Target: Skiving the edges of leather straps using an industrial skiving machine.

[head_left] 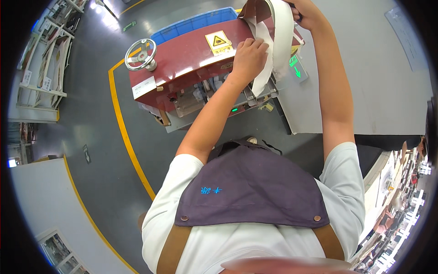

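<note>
Handling a long, flexible strip (284, 36) above the right end of a dark red machine (182, 45). Mostly white, brown on one face near the upper bend, curved into a tall loop and narrowing to a pointed white tail over the machine's front edge. Reaching forward with the left arm (212, 112) and setting the left hand (251, 57), back upward, against the left side of the strip with curled fingers; impossible to tell whether pinching it. Stretching the right arm (336, 86) farther out, nearly straight, to place the right hand (306, 13) beside the top of the loop, partly cut off by the upper edge. Bending the fingers inward by a small dark object (299, 17); impossible to tell whether gripping that, the strip or both.
</note>
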Available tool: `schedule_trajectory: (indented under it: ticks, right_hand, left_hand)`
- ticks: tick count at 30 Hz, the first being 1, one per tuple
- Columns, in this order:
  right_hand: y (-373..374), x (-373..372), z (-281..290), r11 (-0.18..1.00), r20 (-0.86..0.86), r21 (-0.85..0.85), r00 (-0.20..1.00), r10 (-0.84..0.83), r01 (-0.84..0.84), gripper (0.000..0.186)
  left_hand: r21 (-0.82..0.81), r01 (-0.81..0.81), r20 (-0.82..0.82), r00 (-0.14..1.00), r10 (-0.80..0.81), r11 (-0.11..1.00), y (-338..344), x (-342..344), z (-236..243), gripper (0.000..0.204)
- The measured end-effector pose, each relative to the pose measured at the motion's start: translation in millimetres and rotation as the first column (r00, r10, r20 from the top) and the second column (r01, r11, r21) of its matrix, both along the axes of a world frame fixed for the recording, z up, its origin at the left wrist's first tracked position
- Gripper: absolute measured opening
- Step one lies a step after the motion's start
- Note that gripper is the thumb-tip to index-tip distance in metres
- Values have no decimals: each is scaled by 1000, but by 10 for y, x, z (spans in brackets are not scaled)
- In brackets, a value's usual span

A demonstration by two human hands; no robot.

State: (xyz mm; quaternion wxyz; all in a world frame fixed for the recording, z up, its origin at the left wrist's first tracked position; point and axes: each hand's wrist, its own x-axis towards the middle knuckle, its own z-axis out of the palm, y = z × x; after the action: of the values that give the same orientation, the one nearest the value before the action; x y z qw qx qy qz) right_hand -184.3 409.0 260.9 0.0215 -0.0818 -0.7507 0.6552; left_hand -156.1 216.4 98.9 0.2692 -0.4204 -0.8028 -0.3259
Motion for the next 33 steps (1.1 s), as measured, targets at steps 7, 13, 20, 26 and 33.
schedule_trajectory:
  ticks: [7, 13, 20, 26, 33]
  right_hand:
    - [-299, 351, -5, 950, 99, 274, 987, 125, -148, 23]
    - [-326, 1129, -587, 989, 102, 116, 990, -99, 87, 41]
    - [-476, 1104, -1030, 940, 39, 229, 963, -267, 251, 32]
    - [-514, 785, -755, 948, 70, 267, 977, -201, 176, 41]
    - [-360, 374, -532, 959, 68, 273, 993, -95, 73, 41]
  left_hand:
    - [81, 92, 218, 970, -108, 992, -229, -215, 72, 27]
    - [386, -107, 577, 803, -149, 916, -48, -396, 118, 22]
    - [344, -162, 706, 694, -141, 925, -24, -447, 200, 23]
    - [712, -161, 661, 482, -575, 683, -8, -475, 203, 31]
    - [627, -97, 684, 543, -486, 773, -35, -583, 114, 28]
